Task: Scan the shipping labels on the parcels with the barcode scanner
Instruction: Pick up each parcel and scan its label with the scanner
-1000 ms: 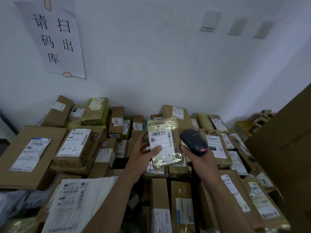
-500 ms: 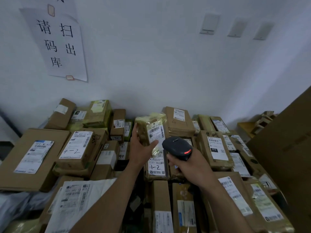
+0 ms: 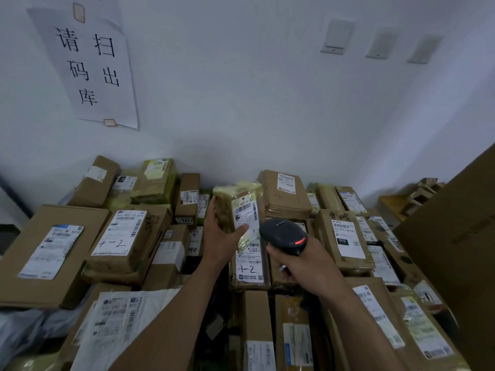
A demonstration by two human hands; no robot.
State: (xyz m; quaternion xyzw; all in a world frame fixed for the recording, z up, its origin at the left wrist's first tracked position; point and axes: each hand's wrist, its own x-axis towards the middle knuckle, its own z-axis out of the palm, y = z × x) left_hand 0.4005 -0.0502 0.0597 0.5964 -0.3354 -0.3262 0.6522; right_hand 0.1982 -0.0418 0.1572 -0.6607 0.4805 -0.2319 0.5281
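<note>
My left hand (image 3: 218,235) grips a small parcel (image 3: 235,207) wrapped in yellowish tape, held upright above the pile, thumb pressed on the lower edge of its white shipping label (image 3: 247,214). The label faces me and to the right. My right hand (image 3: 302,266) holds a black barcode scanner (image 3: 283,235) just right of and below the parcel; a red light glows on the scanner's side. Under both hands lies a box marked "1-2" (image 3: 249,266).
Cardboard parcels with labels fill the surface up to the white wall: a box marked "4-2" (image 3: 120,236) at left, a box marked "4" (image 3: 285,192) behind, a white mailer bag (image 3: 115,322) at front left. A tall brown carton (image 3: 460,236) stands at right. A paper sign (image 3: 88,62) hangs on the wall.
My left hand turned the small parcel from flat-facing to edge-on and moved it left and farther away. My right hand with the scanner shifted left and a little lower.
</note>
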